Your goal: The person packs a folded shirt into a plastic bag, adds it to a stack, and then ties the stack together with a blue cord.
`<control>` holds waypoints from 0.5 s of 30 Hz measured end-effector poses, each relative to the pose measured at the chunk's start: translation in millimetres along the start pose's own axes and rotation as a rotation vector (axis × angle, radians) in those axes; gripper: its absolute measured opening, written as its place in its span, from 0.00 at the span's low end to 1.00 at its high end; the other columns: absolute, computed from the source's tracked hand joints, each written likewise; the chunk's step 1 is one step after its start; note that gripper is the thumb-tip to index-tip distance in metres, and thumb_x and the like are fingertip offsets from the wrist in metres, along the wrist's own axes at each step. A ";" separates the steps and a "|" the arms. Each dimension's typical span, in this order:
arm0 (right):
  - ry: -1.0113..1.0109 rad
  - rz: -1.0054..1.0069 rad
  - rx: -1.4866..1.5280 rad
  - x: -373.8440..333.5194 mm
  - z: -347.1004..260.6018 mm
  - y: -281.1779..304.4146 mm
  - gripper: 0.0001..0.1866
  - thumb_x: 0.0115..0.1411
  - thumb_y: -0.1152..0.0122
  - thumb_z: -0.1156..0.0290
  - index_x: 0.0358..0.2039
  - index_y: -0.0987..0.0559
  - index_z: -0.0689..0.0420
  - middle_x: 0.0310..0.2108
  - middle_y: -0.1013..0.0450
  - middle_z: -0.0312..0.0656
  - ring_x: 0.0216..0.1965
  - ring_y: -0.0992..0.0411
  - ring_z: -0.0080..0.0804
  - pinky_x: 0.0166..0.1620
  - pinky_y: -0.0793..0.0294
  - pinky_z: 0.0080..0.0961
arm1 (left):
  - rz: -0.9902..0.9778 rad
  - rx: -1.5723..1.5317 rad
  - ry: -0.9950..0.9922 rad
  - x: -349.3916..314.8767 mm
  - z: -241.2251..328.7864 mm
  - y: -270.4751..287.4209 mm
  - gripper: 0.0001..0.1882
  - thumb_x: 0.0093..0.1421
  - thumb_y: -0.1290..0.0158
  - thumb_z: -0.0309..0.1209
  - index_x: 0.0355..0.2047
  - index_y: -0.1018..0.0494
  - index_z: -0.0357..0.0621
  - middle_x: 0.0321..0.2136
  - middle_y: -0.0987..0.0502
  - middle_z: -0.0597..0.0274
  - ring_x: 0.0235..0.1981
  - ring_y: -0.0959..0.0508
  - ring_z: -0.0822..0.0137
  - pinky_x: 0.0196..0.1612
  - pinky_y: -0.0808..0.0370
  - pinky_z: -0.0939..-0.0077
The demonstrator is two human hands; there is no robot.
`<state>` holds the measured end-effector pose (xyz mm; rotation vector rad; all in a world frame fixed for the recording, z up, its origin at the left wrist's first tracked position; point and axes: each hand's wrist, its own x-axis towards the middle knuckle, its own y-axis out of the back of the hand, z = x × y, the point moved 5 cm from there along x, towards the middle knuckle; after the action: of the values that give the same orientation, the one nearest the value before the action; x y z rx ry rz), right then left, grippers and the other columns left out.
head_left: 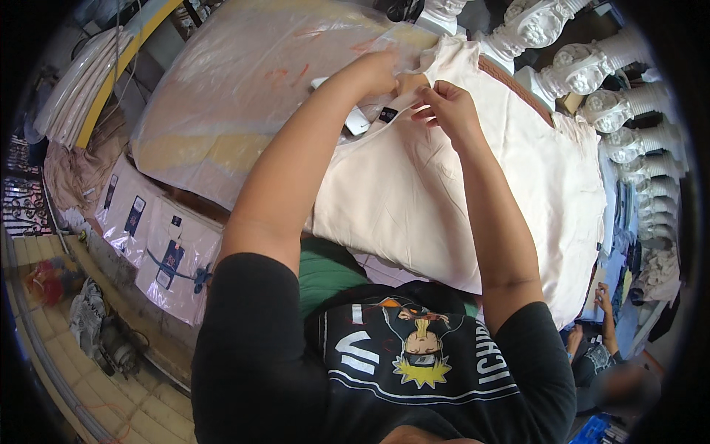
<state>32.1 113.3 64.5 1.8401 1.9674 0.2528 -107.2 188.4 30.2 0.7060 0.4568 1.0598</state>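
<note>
A pale cream shirt (414, 185) lies spread over the table in front of me, with a small dark label (387, 115) near its upper left edge. My right hand (451, 111) is at that edge, thumb and forefinger closed on the cloth and the other fingers curled loosely. Across from it, my left hand (379, 72) reaches to the shirt's far end, beside a tan patch (411, 83). Motion blur smears its fingers, so its grip cannot be made out. A flat white object (356, 120) lies partly hidden under my left forearm.
Clear plastic sheeting (229, 89) covers the table's left part. Bagged folded shirts (174, 259) lie below it, and more stacked bags (85, 89) stand at far left. White ornate columns (577, 66) line the right. Another person (603, 362) sits at lower right.
</note>
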 end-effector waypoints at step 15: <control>0.009 0.024 0.046 1.4 -5.8 4.2 0.10 0.57 0.48 0.66 0.29 0.26 0.60 0.26 0.25 0.41 0.24 0.24 0.26 0.25 0.31 0.17 | -0.256 -0.644 0.039 11.7 -16.0 -25.2 0.12 0.57 0.51 0.32 0.40 0.30 0.40 0.32 0.24 0.61 0.29 0.23 0.72 0.35 0.25 0.78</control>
<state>33.3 116.0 71.1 1.8956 1.9739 0.2249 -96.8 196.1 0.9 0.0524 0.2071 0.9051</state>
